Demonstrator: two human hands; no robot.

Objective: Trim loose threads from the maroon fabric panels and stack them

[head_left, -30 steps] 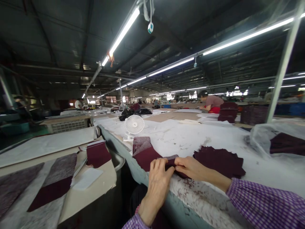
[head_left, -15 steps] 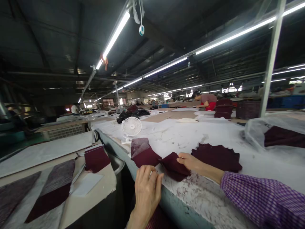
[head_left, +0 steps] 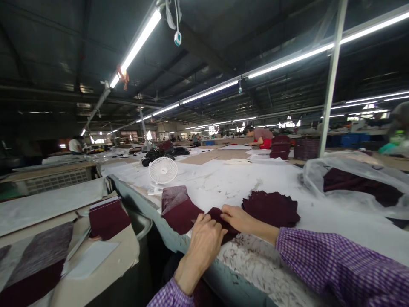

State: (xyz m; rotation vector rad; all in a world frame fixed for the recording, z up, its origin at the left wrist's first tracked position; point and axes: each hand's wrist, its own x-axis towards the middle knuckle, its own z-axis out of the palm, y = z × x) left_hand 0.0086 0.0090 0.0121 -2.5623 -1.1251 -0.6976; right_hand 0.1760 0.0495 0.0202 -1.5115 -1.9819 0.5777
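Note:
Between my hands at the table's near edge is a dark maroon fabric piece (head_left: pixel 232 235). My right hand (head_left: pixel 239 219) pinches its upper part with thumb and fingers. My left hand (head_left: pixel 204 241) has bent fingers closed at the left side of the same piece, its fingertips partly hidden. Just left of it lies a stack of maroon fabric pieces (head_left: pixel 181 215), with a greyish, speckled area at the back. Beyond my right wrist rests a fanned pile of maroon fabric pieces (head_left: pixel 270 209) with jagged edges.
A small white fan (head_left: pixel 162 170) stands behind the stack. On the right lies a clear plastic bag (head_left: pixel 313 179) with maroon cloth inside. Over a gap to the left, a lower board (head_left: pixel 124 251) carries more maroon pieces and white card (head_left: pixel 92 260). A person (head_left: pixel 262 137) bends over a far table.
My left hand has moved in to the fabric piece, closer to my right hand, which keeps its pinch. The view has turned right, so the surroundings appear shifted left.

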